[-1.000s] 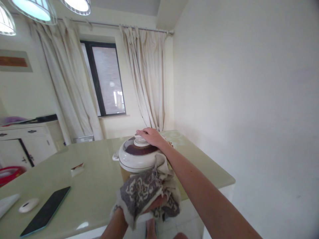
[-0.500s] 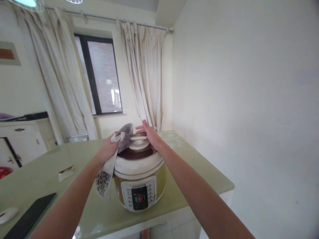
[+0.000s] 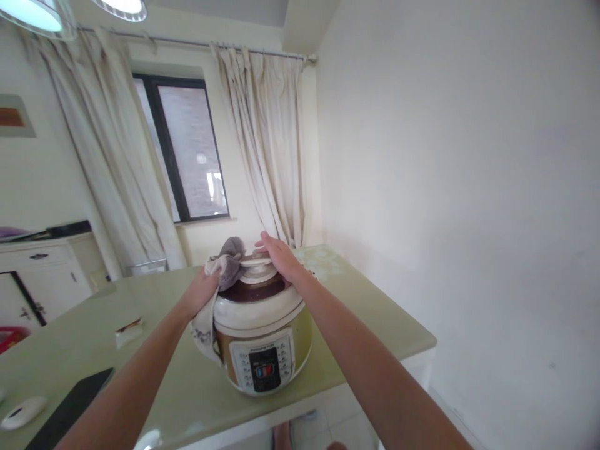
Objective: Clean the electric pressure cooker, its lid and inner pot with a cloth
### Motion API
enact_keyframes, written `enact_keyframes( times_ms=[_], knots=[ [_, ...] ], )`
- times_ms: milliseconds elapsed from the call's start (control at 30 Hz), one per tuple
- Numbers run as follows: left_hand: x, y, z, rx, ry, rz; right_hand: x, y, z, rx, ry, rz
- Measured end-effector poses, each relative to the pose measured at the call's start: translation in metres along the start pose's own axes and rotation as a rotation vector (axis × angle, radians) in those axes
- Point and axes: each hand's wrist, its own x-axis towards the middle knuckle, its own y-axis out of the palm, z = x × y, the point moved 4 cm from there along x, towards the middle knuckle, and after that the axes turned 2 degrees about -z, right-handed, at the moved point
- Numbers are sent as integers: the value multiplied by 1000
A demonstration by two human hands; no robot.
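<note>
An electric pressure cooker point(image 3: 262, 319) with a white rim, dark red lid top and front button panel stands upright near the table's front edge. My left hand point(image 3: 202, 290) is closed on a grey and white patterned cloth point(image 3: 229, 262), pressed against the left of the lid; the cloth's loose end hangs down the cooker's side. At the right of the white lid handle point(image 3: 257, 269) rests my right hand point(image 3: 281, 256), its fingers stretched out over the handle. Part of the right palm and thumb is hidden behind the wrist.
The cooker stands on a pale green table point(image 3: 375, 319). At left lie a dark flat tablet-like object point(image 3: 70, 409), a white oval object point(image 3: 23, 412) and a small packet point(image 3: 129, 331). A white cabinet point(image 3: 47, 269) is beyond, and a wall point(image 3: 459, 206) rises along the right.
The camera view has shifted slightly. My left hand and the cloth have moved a little, with the cloth's hanging end now closer to the cooker. The right hand stays at the handle.
</note>
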Motion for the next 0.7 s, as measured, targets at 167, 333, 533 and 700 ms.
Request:
enact_keyframes(
  times_ms=[167, 333, 533, 700],
  knots=[
    [-66, -5, -27, 85, 206, -9, 8, 4, -7, 122, 93, -7],
    [-103, 32, -84, 359, 453, 163, 17, -3, -13, 305, 167, -126],
    [-77, 70, -131, 447, 510, 306, 1, -35, -5, 385, 205, -167],
    [-13, 65, -175, -113, 501, 133, -30, -73, 25, 485, 107, -123]
  ],
)
